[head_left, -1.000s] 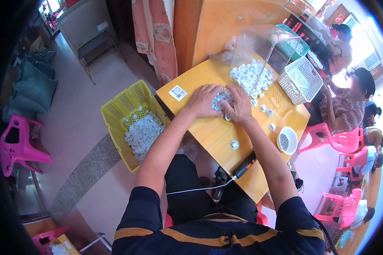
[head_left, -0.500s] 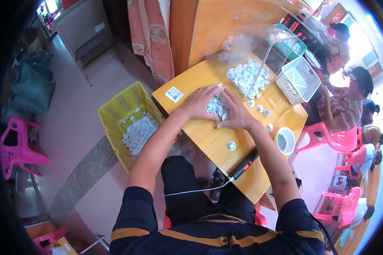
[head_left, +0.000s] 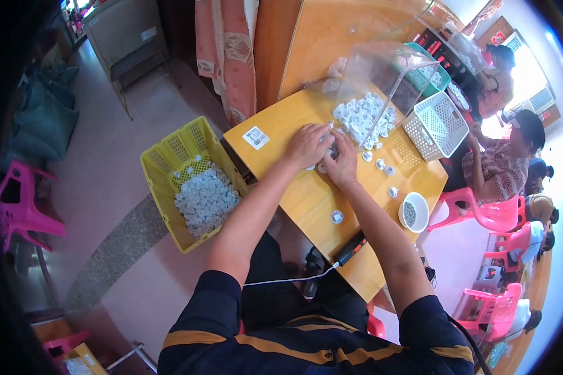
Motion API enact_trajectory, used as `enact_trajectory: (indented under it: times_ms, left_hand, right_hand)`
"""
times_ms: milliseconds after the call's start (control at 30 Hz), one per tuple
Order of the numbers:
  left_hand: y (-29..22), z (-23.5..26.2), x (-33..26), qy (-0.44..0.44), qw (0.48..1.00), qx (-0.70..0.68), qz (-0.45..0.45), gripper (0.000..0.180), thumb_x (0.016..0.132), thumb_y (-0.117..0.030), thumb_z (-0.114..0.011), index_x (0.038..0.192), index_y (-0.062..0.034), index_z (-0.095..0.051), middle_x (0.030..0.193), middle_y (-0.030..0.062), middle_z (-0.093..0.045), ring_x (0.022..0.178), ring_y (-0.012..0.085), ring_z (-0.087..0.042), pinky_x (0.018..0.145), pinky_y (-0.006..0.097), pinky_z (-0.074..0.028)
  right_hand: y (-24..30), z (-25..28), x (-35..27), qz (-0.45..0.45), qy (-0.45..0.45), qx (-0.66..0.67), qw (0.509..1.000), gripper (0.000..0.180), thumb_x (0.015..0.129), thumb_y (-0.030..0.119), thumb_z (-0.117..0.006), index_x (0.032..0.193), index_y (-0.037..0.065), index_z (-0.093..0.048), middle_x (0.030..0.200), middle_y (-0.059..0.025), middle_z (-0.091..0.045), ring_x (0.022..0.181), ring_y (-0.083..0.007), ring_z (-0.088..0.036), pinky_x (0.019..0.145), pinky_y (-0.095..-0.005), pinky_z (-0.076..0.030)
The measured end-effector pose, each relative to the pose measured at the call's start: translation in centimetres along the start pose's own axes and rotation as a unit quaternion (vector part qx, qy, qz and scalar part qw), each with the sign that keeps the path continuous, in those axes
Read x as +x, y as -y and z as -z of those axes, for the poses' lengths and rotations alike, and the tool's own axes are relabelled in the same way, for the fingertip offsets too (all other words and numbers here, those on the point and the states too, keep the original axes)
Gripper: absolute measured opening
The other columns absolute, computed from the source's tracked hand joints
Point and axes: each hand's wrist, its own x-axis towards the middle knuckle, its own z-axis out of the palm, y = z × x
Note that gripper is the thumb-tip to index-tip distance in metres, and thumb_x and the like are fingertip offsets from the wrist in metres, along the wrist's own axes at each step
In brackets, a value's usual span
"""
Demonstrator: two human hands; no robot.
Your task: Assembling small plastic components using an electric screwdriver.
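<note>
Over the table's middle, my left hand point(head_left: 308, 147) and my right hand point(head_left: 342, 161) curl inward around a handful of small white plastic parts point(head_left: 323, 167). My fingers cover most of the handful. A larger heap of the same white parts point(head_left: 364, 117) lies just beyond, under a clear plastic cover point(head_left: 372, 69). Several single parts are scattered right of my right hand, and one loose white part point(head_left: 337, 217) sits nearer me. A black powered screwdriver point(head_left: 350, 248) with an orange button and white cable lies by the front edge.
A white bowl of small metal pieces point(head_left: 414, 212) stands on the right, beyond my right forearm. At the back right is a white slotted basket point(head_left: 436, 125). A yellow crate point(head_left: 162, 187) of white parts stands left of the wooden table point(head_left: 313, 215). Other people sit at the far right.
My hands have drawn closer together and closed more tightly over the white parts, leaving fewer of them showing. The whole view has shifted slightly.
</note>
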Motion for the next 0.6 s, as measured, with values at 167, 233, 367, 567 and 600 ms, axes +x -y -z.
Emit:
enact_trajectory:
  times_ms: [167, 233, 367, 567, 600]
  left_hand:
    - [-2.3, -2.7, -0.2, -0.161, 0.981, -0.056, 0.090, 0.036, 0.098, -0.026, -0.052, 0.114, 0.0016, -0.069, 0.114, 0.0211, -0.069, 0.108, 0.0384, -0.064, 0.099, 0.044, -0.048]
    - [-2.6, -3.5, 0.1, -0.181, 0.976, -0.056, 0.111, 0.036, 0.100, -0.026, -0.051, 0.114, 0.0019, -0.069, 0.115, 0.0218, -0.069, 0.109, 0.0389, -0.063, 0.099, 0.044, -0.048]
    - [-3.4, -4.5, 0.9, -0.214, 0.953, -0.147, 0.156, 0.037, 0.099, -0.027, -0.055, 0.115, 0.0030, -0.068, 0.116, 0.0208, -0.070, 0.109, 0.0347, -0.066, 0.097, 0.040, -0.050]
    - [-2.7, -3.9, 1.2, -0.198, 0.909, -0.272, 0.247, 0.037, 0.095, -0.024, -0.061, 0.119, 0.0031, -0.068, 0.113, 0.0167, -0.073, 0.104, 0.0241, -0.069, 0.092, 0.034, -0.053]
    - [-2.1, -4.0, 0.9, -0.198, 0.898, -0.294, 0.259, 0.037, 0.094, -0.022, -0.061, 0.119, 0.0028, -0.069, 0.112, 0.0161, -0.073, 0.103, 0.0226, -0.069, 0.092, 0.034, -0.054]
  right_hand:
    - [0.6, -0.8, 0.3, -0.119, -0.078, 0.105, 0.984, 0.031, 0.089, 0.024, -0.066, 0.111, 0.003, -0.069, 0.111, -0.0158, -0.070, 0.105, -0.0347, -0.065, 0.096, -0.0397, -0.049]
    - [0.0, -1.6, 0.4, -0.162, -0.106, 0.143, 0.971, 0.029, 0.089, 0.024, -0.066, 0.110, 0.003, -0.070, 0.109, -0.0143, -0.070, 0.102, -0.0320, -0.065, 0.094, -0.0381, -0.050]
    - [-2.2, -2.7, 0.7, -0.239, -0.166, 0.239, 0.926, 0.026, 0.091, 0.020, -0.066, 0.110, 0.004, -0.072, 0.102, -0.0095, -0.071, 0.093, -0.0200, -0.066, 0.084, -0.0320, -0.052]
    - [-1.1, -2.8, 1.2, -0.284, -0.159, 0.369, 0.870, 0.026, 0.090, 0.016, -0.068, 0.111, 0.002, -0.073, 0.095, -0.0051, -0.070, 0.084, -0.0109, -0.061, 0.076, -0.0249, -0.051]
    - [-0.1, -2.8, 1.3, -0.270, -0.170, 0.364, 0.875, 0.027, 0.089, 0.014, -0.068, 0.111, 0.000, -0.072, 0.096, -0.0050, -0.070, 0.084, -0.0119, -0.062, 0.076, -0.0248, -0.051]
